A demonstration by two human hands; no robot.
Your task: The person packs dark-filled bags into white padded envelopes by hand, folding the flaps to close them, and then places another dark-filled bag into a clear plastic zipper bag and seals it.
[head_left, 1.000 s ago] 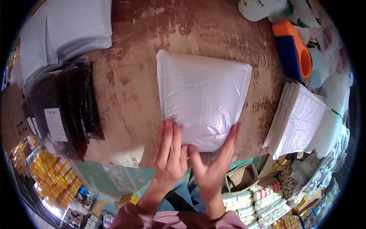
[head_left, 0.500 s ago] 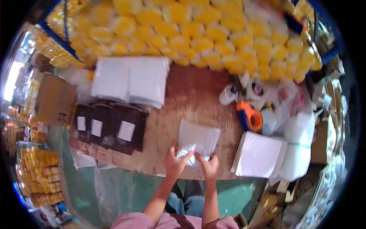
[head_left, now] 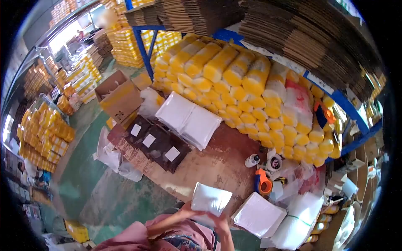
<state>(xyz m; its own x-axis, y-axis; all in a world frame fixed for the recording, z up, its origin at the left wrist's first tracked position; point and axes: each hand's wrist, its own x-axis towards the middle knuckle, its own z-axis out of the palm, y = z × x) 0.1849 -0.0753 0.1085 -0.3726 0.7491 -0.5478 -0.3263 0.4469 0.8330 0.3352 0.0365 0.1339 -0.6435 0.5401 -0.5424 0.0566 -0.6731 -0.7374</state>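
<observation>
A white, shiny packet [head_left: 211, 198] is held up by its lower edge, above the near edge of the wooden table [head_left: 167, 184]. My left hand [head_left: 189, 211] grips its lower left corner. At the lower right corner, my right hand [head_left: 218, 219] holds the same packet, the fingers partly hidden behind it. To the right lies a stack of white sheets or bags [head_left: 259, 214]. Dark packages with white labels [head_left: 157, 144] lie at the left of the table, beside two stacks of white packets [head_left: 188, 119].
An orange and blue tape dispenser [head_left: 263, 182] and a white bottle [head_left: 252, 160] stand at the right. Yellow-ended rolls [head_left: 234, 92] are piled behind the table, under a shelf of flat cardboard [head_left: 310, 37]. An open carton [head_left: 119, 98] is at the far left.
The white packet has come up off the table in both my hands and looks more compact. The camera view has turned and tilted up, showing the shelf and more of the room.
</observation>
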